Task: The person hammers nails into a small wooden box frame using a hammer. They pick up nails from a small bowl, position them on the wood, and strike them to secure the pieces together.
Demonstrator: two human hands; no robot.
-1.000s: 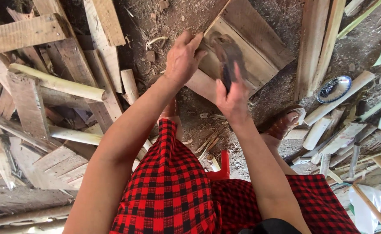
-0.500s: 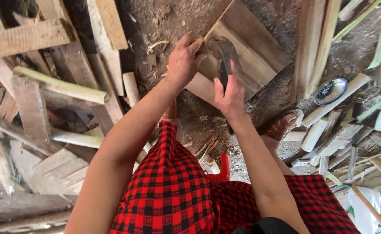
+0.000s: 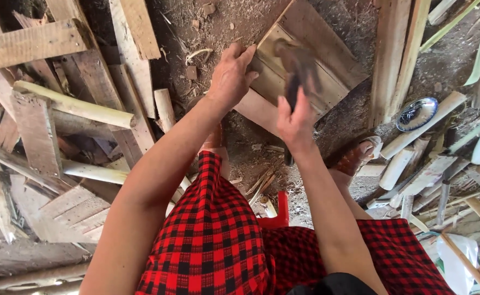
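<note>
A flat wooden board lies tilted on the dirt ground in front of me. My left hand grips its left edge, fingers curled over the wood. My right hand is closed around the dark handle of a hammer. The hammer's head is blurred with motion and hovers over the middle of the board. Both arms reach forward over my knees, which are covered in red and black checked cloth.
Loose planks and pale peeled poles are piled on the left. More planks, split sticks and a small round blue and white dish lie on the right. A sandalled foot rests below the board, and a red plastic seat edge shows between my knees.
The hammer head has shifted slightly right over the board and stays blurred. My right hand has barely moved. My left hand remains on the board's edge.
</note>
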